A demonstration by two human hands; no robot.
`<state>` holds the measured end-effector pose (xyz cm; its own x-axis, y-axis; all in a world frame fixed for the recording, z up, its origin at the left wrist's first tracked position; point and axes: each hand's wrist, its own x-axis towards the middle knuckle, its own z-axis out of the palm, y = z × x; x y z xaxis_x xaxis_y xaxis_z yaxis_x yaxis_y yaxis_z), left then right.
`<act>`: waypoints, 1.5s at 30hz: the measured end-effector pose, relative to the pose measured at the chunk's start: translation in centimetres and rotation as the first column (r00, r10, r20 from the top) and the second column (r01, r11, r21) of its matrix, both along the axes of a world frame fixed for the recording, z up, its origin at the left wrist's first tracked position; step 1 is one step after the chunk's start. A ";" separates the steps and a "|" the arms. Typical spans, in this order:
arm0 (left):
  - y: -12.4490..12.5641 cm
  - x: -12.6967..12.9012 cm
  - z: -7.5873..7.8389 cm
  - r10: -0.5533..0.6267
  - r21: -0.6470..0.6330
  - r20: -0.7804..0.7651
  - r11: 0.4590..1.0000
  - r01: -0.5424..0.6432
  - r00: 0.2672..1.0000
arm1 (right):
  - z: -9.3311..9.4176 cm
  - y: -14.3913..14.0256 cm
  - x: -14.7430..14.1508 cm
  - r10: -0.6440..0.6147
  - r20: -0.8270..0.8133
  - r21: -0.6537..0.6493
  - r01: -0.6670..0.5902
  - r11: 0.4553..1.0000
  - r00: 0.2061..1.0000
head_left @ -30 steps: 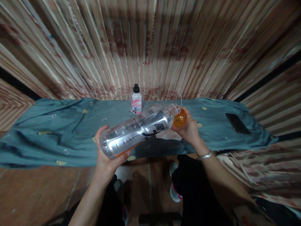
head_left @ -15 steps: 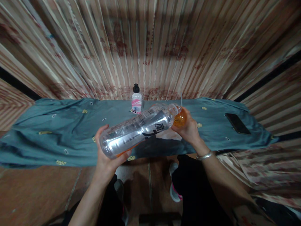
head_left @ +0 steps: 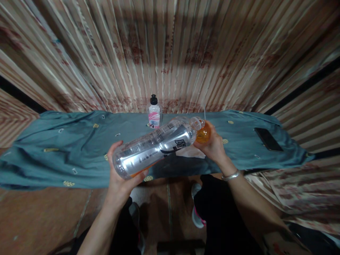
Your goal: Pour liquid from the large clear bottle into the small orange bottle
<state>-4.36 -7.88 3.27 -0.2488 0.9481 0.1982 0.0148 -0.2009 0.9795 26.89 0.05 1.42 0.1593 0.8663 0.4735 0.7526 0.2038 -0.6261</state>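
My left hand is wrapped round the base of a clear plastic drink bottle with a silver label and black characters. The bottle lies tilted above the bench, its uncapped-looking neck raised to the right, with a strip of orange along its lower side. At that neck, my right hand grips a small rounded transparent vessel that looks orange. The two openings meet or overlap; whether they touch I cannot tell. A thin pale stick shows just behind the vessel.
A green patterned cloth covers the bench. A small clear bottle with a black cap and pink label stands at its back. White tissue lies under my hands, a dark phone to the right. A striped curtain hangs behind.
Almost nothing differs. Both hands keep the same grip and place, and the bottle holds the same tilt against the orange vessel.
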 end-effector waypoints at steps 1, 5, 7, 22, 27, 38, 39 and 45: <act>0.0 0.0 -0.1 -0.001 0.007 -0.005 1.000 0.001 1.000 | -0.1 0.0 0.0 0.001 0.005 0.006 -0.001 1.000 1.000; 0.1 0.0 -0.2 0.008 0.025 -0.001 1.000 -0.008 1.000 | 0.1 0.0 0.1 -0.002 0.010 -0.003 0.002 1.000 1.000; 0.1 0.1 -0.1 0.006 0.007 0.010 1.000 -0.006 1.000 | 0.3 -0.1 0.0 -0.003 0.004 -0.030 0.003 1.000 1.000; 0.1 0.0 0.0 0.019 0.017 -0.023 1.000 -0.019 1.000 | 0.0 0.0 0.1 0.002 -0.025 -0.013 -0.002 1.000 1.000; 0.0 0.0 0.1 0.012 0.009 -0.010 1.000 -0.012 1.000 | 0.1 0.0 0.0 -0.004 -0.031 -0.009 0.004 1.000 0.999; 0.1 -0.3 -0.8 0.018 0.063 -0.033 0.998 -0.016 0.999 | 0.3 -0.1 0.0 0.000 -0.005 -0.045 0.000 0.999 1.000; 0.1 -0.3 -0.7 0.022 0.060 -0.033 0.998 -0.020 0.999 | 0.3 -0.1 0.0 -0.001 0.000 -0.041 0.001 0.999 1.000; 0.0 -0.1 -0.2 0.032 0.032 -0.037 0.999 -0.031 0.999 | -0.1 0.1 0.1 -0.001 0.024 -0.008 0.001 1.000 1.000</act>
<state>-4.45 -7.87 3.09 -0.2698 0.9330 0.2379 0.0586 -0.2307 0.9713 26.95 0.12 1.36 0.1490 0.8697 0.4706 0.7679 0.1981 -0.6092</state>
